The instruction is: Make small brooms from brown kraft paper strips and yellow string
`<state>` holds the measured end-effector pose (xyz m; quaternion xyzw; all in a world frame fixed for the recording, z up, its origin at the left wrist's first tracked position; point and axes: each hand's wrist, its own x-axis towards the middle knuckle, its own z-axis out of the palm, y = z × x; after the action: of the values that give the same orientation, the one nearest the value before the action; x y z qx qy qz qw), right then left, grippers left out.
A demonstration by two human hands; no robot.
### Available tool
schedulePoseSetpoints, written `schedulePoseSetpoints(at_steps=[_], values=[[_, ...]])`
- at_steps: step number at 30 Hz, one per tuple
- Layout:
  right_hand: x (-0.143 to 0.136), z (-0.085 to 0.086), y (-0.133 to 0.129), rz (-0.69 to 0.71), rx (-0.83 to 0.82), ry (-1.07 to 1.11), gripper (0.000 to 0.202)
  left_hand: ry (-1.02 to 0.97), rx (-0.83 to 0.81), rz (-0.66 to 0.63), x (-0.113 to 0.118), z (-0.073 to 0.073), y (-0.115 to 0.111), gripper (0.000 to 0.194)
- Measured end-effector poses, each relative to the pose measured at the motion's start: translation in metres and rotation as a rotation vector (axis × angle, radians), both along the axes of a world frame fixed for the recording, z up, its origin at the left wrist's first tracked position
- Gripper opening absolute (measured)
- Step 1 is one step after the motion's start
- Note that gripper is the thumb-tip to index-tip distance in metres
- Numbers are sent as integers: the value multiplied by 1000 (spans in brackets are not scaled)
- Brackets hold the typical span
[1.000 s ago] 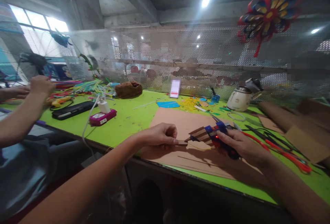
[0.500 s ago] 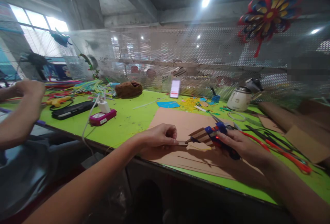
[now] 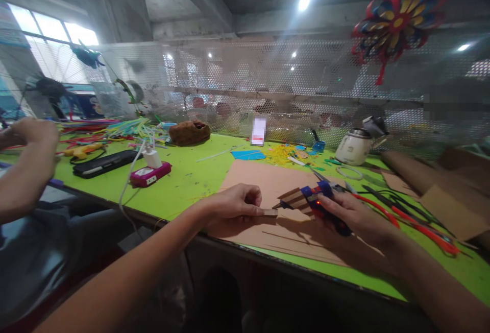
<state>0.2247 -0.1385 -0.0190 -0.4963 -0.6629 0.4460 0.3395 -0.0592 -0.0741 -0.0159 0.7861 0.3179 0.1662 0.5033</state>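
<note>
My left hand (image 3: 245,203) pinches a small brown strip (image 3: 270,213) between thumb and fingertips, above a tan sheet (image 3: 252,177) of card or board. A blue glue gun (image 3: 319,197) with a lit red light is gripped in my right hand (image 3: 354,213). Its dark nozzle points left, close to the strip's far end; whether they touch I cannot tell. Several brown strips show beside the gun's front. Beneath the nozzle is a pale, uneven-edged patch (image 3: 294,214), and thin dark lines cross the sheet nearer the table edge.
Red-handled cutters (image 3: 429,231) and dark cables lie to the right, by brown board pieces (image 3: 449,213). Farther back are a white kettle (image 3: 352,146), yellow scraps (image 3: 285,154) and a phone (image 3: 259,132). Leftward sit a magenta power strip (image 3: 151,173), a black case (image 3: 105,163) and another person's arm (image 3: 32,164).
The strip in my left hand has turned slightly, showing more of its flat face. The glue gun has shifted a little left. The whole view has drifted slightly.
</note>
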Motion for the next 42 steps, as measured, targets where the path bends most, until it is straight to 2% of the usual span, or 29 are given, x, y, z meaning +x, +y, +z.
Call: schedulePoseSetpoints(at_steps=[11,23,29,37,42], values=[[-5,5,-3,-35,7,82,50,17,-1,-18,1,3,-1,27],[-2,5,-3,50,19,-22,48,24,-11,-38,-1,1,3,27],[-3,4,-4,7,-44,104,48,1,-4,-32,0,3,0,24],[-5,7,-3,29,16,-18,50,3,-10,-32,0,1,2,26],[-2,5,-2,39,5,-17,50,0,-10,-28,0,1,1,26]])
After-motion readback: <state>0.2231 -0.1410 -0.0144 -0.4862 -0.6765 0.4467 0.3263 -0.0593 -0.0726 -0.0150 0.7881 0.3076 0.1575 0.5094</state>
